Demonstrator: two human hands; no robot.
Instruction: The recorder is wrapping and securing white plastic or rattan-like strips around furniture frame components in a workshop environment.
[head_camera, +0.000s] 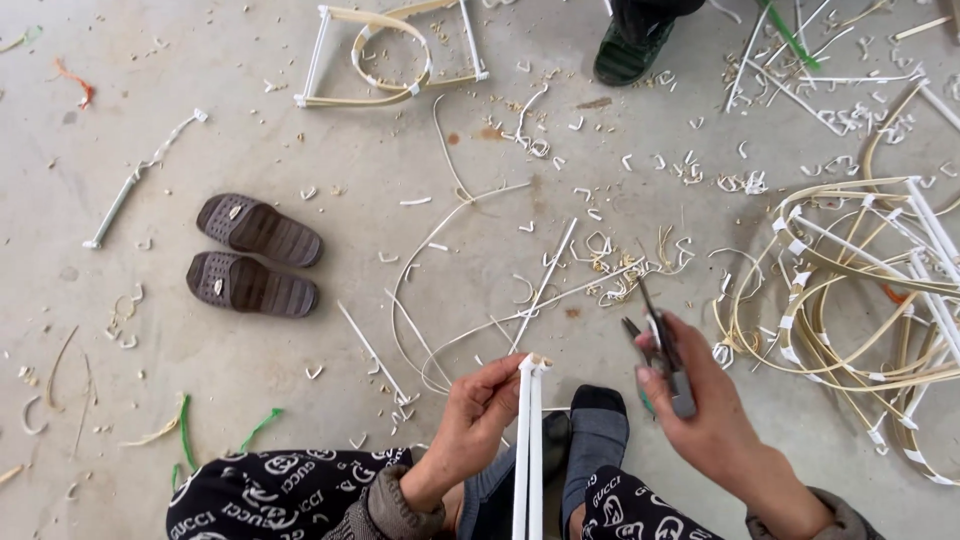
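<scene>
White wrapped cane rods (528, 450), a bundle of thin pale sticks, stand upright between the knees, rising past a grey sock (597, 440). The left hand (478, 415) has its fingers pinched closed around the top end, right by the tan tip. The right hand (700, 400) is wrapped around small metal pliers (660, 345), jaws pointing up and away, just beside the bundle. I'd say keep that pinch tight near the tip so the ends stay flush, and bring the pliers in square. Brown slippers (255, 255) and cane scraps sit on the concrete floor (200, 130).
</scene>
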